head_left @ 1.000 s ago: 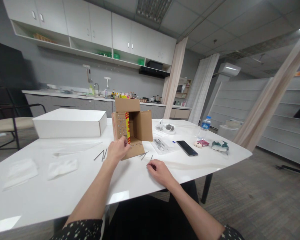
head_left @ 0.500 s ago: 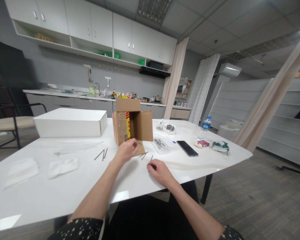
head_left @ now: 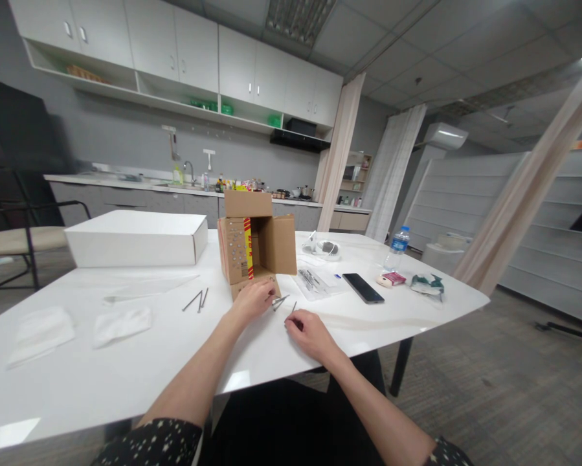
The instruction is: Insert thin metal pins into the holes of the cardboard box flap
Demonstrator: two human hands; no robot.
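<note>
Left hand [head_left: 252, 300]: fingers curled narrowly, tips laid on nails [head_left: 279, 301] beside the cardboard box [head_left: 254, 249].
Right hand [head_left: 306, 331]: loosely closed, fingertips touching a nail on the table [head_left: 125, 369]; whether it is gripped cannot be told.

1. The left hand [head_left: 252, 301], just below the frame's centre, is covering the near edge of the cardboard box's [head_left: 252, 249] lower flap and the ends of the nails [head_left: 279, 300] beside it; whether its fingers are pinching a nail is staying unclear.
2. The right hand [head_left: 308, 333] is curling over the table [head_left: 125, 375], hiding whatever is lying under its fingertips.
3. Both forearms are running off the bottom edge.
4. The chair [head_left: 13, 233] is being cut by the left edge.
5. The bottles on the counter [head_left: 242, 186] at centre are showing too small to identify.
</note>
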